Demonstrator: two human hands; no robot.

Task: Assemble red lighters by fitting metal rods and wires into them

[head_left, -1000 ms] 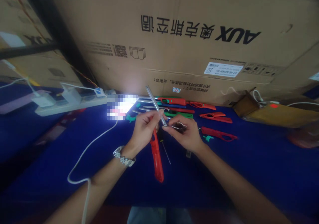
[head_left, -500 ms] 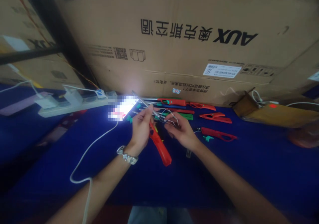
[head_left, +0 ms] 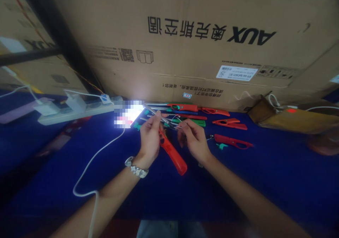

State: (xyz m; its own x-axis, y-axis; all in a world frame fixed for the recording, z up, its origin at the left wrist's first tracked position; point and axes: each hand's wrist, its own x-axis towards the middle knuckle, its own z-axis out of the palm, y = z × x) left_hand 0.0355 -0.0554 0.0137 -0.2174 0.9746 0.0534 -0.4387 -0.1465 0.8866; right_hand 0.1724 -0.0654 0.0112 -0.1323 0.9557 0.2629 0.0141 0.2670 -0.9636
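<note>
Your left hand (head_left: 150, 135) has its thumb and fingers pinched around a slim metal tube (head_left: 165, 119), which slants just beyond the upper end of the red casing (head_left: 174, 155). Take that casing as your landmark: its upper end sits against your left fingers, though whether the hidden ones grip it as well, you cannot tell. Your right hand (head_left: 196, 137) is to the right of the casing's upper end, thumb and fingertips closed together on a thin white wire (head_left: 173, 118), which loops up beyond the casing, beside the tube's near end. Past the casing, toward the carton (head_left: 185, 61), lie a green casing (head_left: 198, 123) and an orange-red lighter (head_left: 184, 107). Well to its right you have a dark red casing (head_left: 233, 141), with a small green piece (head_left: 221, 146) just on the near side of it, and farther back a pair of red shells (head_left: 230, 124). Beyond the landmark casing and to its left glows a partly blurred screen (head_left: 137, 111); farther left still stands a white power strip (head_left: 99, 107).
</note>
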